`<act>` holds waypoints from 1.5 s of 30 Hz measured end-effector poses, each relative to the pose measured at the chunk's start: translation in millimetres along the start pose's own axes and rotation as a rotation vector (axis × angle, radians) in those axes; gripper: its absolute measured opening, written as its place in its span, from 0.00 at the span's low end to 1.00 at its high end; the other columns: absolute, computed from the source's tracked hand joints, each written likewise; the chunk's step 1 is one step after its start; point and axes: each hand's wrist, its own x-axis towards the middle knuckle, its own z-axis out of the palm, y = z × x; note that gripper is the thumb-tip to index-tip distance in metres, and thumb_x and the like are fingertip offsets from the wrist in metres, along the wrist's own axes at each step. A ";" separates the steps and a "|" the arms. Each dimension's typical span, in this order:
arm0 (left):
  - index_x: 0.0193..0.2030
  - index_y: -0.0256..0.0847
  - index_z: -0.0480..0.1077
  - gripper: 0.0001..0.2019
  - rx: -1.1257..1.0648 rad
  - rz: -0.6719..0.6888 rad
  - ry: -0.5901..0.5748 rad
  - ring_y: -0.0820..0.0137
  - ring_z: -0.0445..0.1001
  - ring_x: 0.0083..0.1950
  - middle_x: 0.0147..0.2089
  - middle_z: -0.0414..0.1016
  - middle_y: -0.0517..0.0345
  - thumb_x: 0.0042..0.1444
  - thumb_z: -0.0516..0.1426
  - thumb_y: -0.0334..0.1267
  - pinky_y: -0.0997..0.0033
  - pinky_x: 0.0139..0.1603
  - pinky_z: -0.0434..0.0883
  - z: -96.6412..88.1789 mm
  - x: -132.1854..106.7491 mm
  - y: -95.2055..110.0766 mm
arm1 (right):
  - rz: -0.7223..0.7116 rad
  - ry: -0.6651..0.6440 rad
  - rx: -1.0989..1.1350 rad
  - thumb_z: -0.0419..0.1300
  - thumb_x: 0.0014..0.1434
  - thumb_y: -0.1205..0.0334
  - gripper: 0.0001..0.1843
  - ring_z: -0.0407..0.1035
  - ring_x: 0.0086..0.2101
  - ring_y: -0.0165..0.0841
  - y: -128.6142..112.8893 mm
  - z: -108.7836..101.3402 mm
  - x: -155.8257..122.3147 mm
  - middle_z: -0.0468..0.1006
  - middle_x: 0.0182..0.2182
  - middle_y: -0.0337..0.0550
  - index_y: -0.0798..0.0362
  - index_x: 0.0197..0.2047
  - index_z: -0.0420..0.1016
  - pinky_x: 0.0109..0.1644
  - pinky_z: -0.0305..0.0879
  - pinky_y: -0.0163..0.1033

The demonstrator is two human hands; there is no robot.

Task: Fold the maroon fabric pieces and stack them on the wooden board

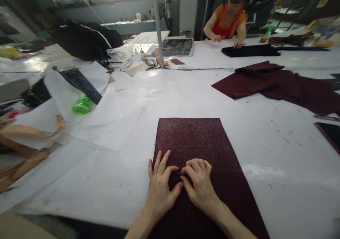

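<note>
A long dark maroon fabric piece [195,139] lies flat in front of me, with a speckled, shinier far part and a plain near part. Across its left half rests my left hand [160,185], fingers spread and the thumb and index finger apart on either side of a small raised fold. My right hand [200,185] is closed at that fold, its thumb and index finger pinching the fabric and the other fingers curled. The fabric's near end runs out of view under my forearms.
More maroon fabric [265,81] lies crumpled at the right, near a dark phone-like object [329,134]. White paper sheets [106,125] and a green tape roll [81,105] are at the left. A metal pole [158,26] rises at the table's middle. Across, a co-worker [225,22] touches black fabric [249,50].
</note>
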 end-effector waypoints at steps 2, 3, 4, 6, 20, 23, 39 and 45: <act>0.46 0.44 0.69 0.15 -0.030 -0.013 0.003 0.52 0.40 0.72 0.71 0.48 0.52 0.50 0.59 0.31 0.33 0.66 0.40 -2.3 0.0 -1.2 | -0.004 0.017 0.002 0.55 0.59 0.68 0.04 0.62 0.43 0.38 0.5 1.1 -0.9 0.70 0.38 0.42 0.50 0.35 0.69 0.51 0.50 0.50; 0.46 0.44 0.68 0.15 -0.050 -0.030 0.011 0.52 0.40 0.72 0.71 0.48 0.52 0.51 0.59 0.31 0.33 0.66 0.41 -4.0 -0.1 -2.5 | -0.002 0.026 0.001 0.55 0.59 0.67 0.04 0.62 0.44 0.38 0.6 1.6 -1.2 0.70 0.38 0.42 0.50 0.36 0.69 0.51 0.50 0.50; 0.46 0.44 0.68 0.15 -0.068 -0.049 0.023 0.53 0.40 0.72 0.71 0.48 0.52 0.51 0.59 0.31 0.34 0.66 0.42 -6.0 -0.5 -4.3 | -0.001 0.035 0.000 0.56 0.59 0.67 0.04 0.62 0.44 0.38 0.7 1.9 -1.4 0.70 0.38 0.42 0.50 0.36 0.70 0.51 0.49 0.50; 0.47 0.44 0.66 0.14 -0.079 -0.083 0.060 0.55 0.40 0.72 0.71 0.47 0.51 0.53 0.58 0.31 0.35 0.67 0.43 -10.5 -2.0 -8.9 | -0.003 0.048 0.001 0.56 0.59 0.67 0.04 0.62 0.44 0.38 0.5 1.9 -1.2 0.70 0.38 0.41 0.49 0.37 0.70 0.52 0.49 0.50; 0.39 0.43 0.69 0.06 0.132 -0.102 0.044 0.53 0.39 0.72 0.72 0.44 0.53 0.54 0.58 0.32 0.33 0.66 0.40 -29.9 -16.3 -34.5 | -0.106 0.076 -0.064 0.56 0.59 0.66 0.04 0.64 0.42 0.37 2.7 4.3 1.5 0.72 0.37 0.40 0.49 0.34 0.71 0.50 0.49 0.48; 0.38 0.43 0.69 0.04 0.126 -0.098 0.014 0.55 0.39 0.72 0.72 0.43 0.54 0.55 0.57 0.31 0.34 0.66 0.40 -31.9 -17.0 -33.2 | -0.099 0.075 -0.052 0.56 0.59 0.65 0.04 0.64 0.42 0.38 2.7 4.8 0.8 0.72 0.37 0.41 0.48 0.36 0.72 0.50 0.49 0.48; 0.38 0.46 0.70 0.10 0.162 0.352 0.263 0.67 0.71 0.55 0.49 0.76 0.58 0.56 0.55 0.26 0.50 0.69 0.40 -10.6 -33.2 -51.0 | -0.339 -0.184 -0.141 0.53 0.60 0.67 0.12 0.56 0.52 0.37 -17.1 6.1 3.5 0.70 0.49 0.42 0.51 0.47 0.67 0.56 0.44 0.48; 0.45 0.40 0.68 0.08 0.143 0.367 0.302 0.70 0.77 0.40 0.37 0.78 0.58 0.59 0.55 0.32 0.59 0.64 0.50 -15.4 -25.5 -48.3 | -0.352 -0.212 -0.181 0.54 0.57 0.65 0.10 0.58 0.47 0.37 -16.5 7.3 0.6 0.72 0.39 0.43 0.53 0.43 0.65 0.55 0.44 0.50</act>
